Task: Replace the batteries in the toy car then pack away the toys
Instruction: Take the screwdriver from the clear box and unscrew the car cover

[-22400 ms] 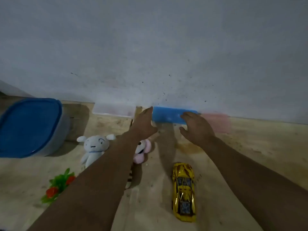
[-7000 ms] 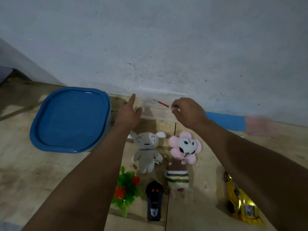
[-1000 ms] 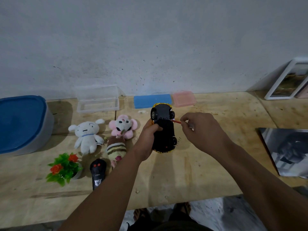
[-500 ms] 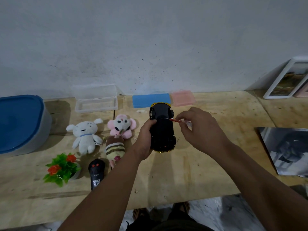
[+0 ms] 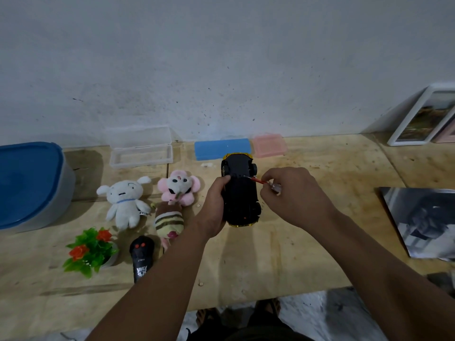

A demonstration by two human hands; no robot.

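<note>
The yellow toy car point(image 5: 240, 190) is turned upside down above the wooden table point(image 5: 307, 252), its black underside facing me. My left hand point(image 5: 215, 207) grips its left side. My right hand point(image 5: 293, 195) pinches a small red-handled screwdriver point(image 5: 261, 181), whose tip touches the underside near the far wheels. On the table to the left lie a white plush point(image 5: 123, 201), a pink flower plush point(image 5: 178, 187), a striped plush point(image 5: 169, 223), a black remote control point(image 5: 140, 258) and a small artificial plant point(image 5: 89, 251).
A grey bin with a blue lid point(image 5: 27, 183) stands at the far left. An open clear plastic case point(image 5: 140, 150), a blue case point(image 5: 221, 148) and a pink case point(image 5: 269, 145) line the wall. A framed picture point(image 5: 423, 116) leans at right; a dark photo print point(image 5: 423, 222) lies nearby.
In the last second the screwdriver tip has stayed on the car's underside while both hands shifted slightly. Earlier, my right hand took the screwdriver from the clear case.
</note>
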